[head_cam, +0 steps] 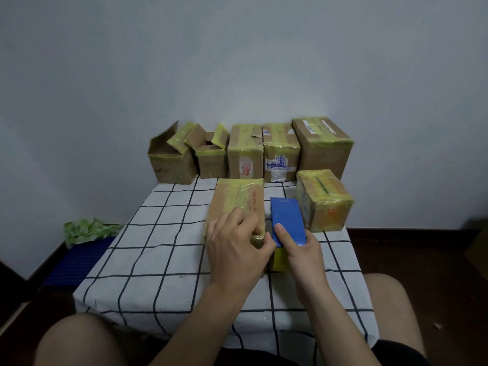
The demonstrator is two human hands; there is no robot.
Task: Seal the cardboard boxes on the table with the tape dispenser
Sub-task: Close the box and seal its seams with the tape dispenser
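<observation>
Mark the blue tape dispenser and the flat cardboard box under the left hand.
blue tape dispenser (286, 220): head view, its blue upper face.
flat cardboard box (235, 198): head view, its yellow-taped top.

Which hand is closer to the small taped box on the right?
Right. The right hand holds the tape dispenser left of the small box; the left hand holds the flat box farther left.

Blue tape dispenser (287, 220), brown yellow-taped boxes (245, 151), white black-checked cloth (158, 260), seemingly green rubbish (87, 229).
</observation>
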